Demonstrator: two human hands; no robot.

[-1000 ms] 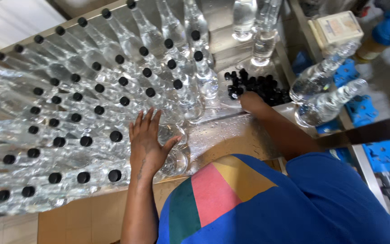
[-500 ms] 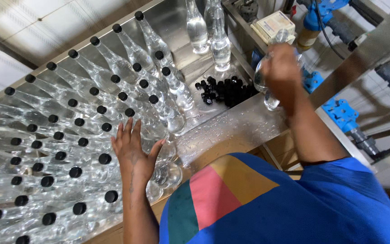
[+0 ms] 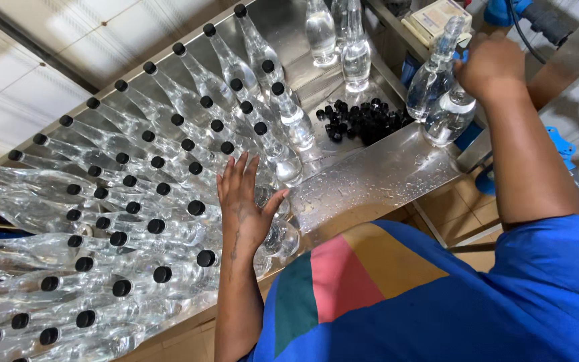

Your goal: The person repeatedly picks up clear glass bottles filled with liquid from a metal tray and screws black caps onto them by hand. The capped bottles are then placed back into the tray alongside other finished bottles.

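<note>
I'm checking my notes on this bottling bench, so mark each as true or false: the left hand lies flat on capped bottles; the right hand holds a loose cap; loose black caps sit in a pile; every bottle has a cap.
1. The left hand lies flat on the capped bottles. True.
2. The right hand holds a loose cap. False: it grips uncapped bottles by their necks.
3. Loose black caps sit in a pile on the steel table. True.
4. Every bottle has a cap. False: those under the right hand are open.

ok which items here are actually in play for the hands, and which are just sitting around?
In play:
- left hand flat on the capped bottles
- right hand at two uncapped bottles
- loose black caps

Sitting around:
- two open bottles at the back
- pale box
- blue fittings
</note>
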